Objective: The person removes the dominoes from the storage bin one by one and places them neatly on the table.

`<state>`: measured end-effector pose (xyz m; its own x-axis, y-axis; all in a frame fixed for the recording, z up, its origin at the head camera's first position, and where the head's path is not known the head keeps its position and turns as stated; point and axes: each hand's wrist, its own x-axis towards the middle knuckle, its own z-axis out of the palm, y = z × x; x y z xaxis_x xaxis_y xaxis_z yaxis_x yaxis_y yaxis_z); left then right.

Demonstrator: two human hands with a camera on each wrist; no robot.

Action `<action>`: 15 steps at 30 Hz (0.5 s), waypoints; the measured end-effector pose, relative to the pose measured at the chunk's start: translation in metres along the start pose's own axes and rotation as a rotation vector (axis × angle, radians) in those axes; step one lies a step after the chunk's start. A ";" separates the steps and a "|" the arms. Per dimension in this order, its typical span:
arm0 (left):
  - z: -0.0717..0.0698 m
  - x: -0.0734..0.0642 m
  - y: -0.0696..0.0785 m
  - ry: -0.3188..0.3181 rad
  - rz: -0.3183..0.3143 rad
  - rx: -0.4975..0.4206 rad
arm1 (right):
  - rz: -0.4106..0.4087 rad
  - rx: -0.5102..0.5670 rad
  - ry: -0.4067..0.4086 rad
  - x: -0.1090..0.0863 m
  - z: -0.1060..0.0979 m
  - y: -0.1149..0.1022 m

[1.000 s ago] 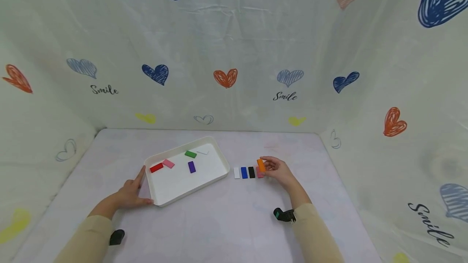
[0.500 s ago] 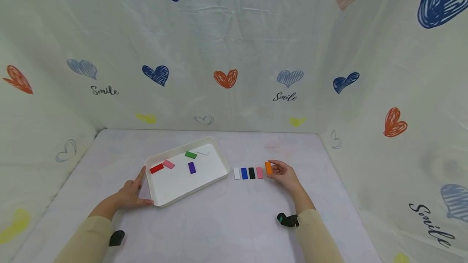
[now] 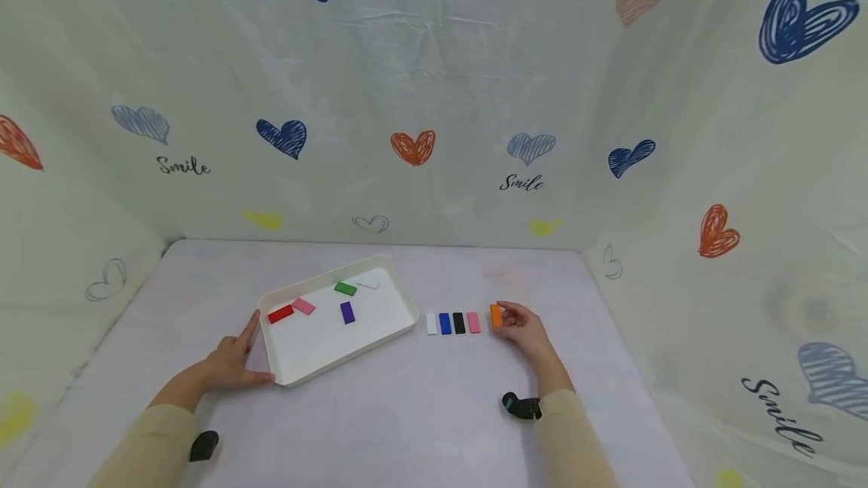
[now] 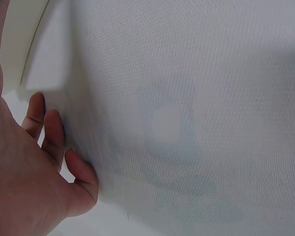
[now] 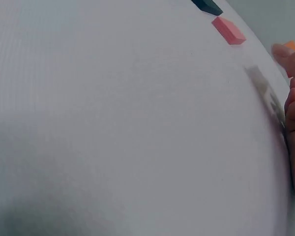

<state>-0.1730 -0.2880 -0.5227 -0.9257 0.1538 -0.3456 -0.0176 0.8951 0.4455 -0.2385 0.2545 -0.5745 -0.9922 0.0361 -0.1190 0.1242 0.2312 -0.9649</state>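
Note:
My right hand (image 3: 525, 332) pinches an orange rectangular block (image 3: 496, 315) between thumb and fingertips, at the right end of a row of blocks. In that row lie a white block (image 3: 431, 324), a blue block (image 3: 444, 324), a black block (image 3: 459, 323) and a pink block (image 3: 474, 322). In the right wrist view, the pink block (image 5: 228, 30) lies on the table and the thumb partly hides the orange block (image 5: 290, 46). My left hand (image 3: 227, 364) touches the left end of a white tray (image 3: 339, 360), index finger and thumb spread along its rim; its other fingers bend loosely.
Inside the tray lie a red block (image 3: 281, 314), another pink block (image 3: 304, 306), a green block (image 3: 345, 288), a purple block (image 3: 347, 312) and a white block (image 3: 368, 285). A curtain printed with hearts (image 3: 413, 147) hangs behind the pale table (image 3: 380, 428).
My right hand has carried the orange block rightward from over the pink block to beside it, and lower. The left hand has stayed at the tray. The head view has shifted slightly.

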 end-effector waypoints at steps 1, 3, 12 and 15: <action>0.000 0.000 0.000 -0.002 0.001 -0.001 | 0.005 -0.023 -0.001 0.000 0.000 0.000; 0.000 0.000 0.000 -0.004 0.002 -0.001 | 0.009 -0.075 -0.008 0.000 0.002 0.000; 0.000 -0.001 -0.001 -0.022 -0.010 -0.009 | 0.010 -0.170 -0.018 0.000 0.007 -0.004; 0.000 -0.001 -0.001 -0.020 -0.008 -0.010 | 0.012 -0.184 -0.026 0.001 0.007 -0.005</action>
<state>-0.1724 -0.2891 -0.5226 -0.9179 0.1553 -0.3652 -0.0285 0.8921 0.4509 -0.2405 0.2464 -0.5719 -0.9902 0.0148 -0.1388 0.1328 0.4049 -0.9047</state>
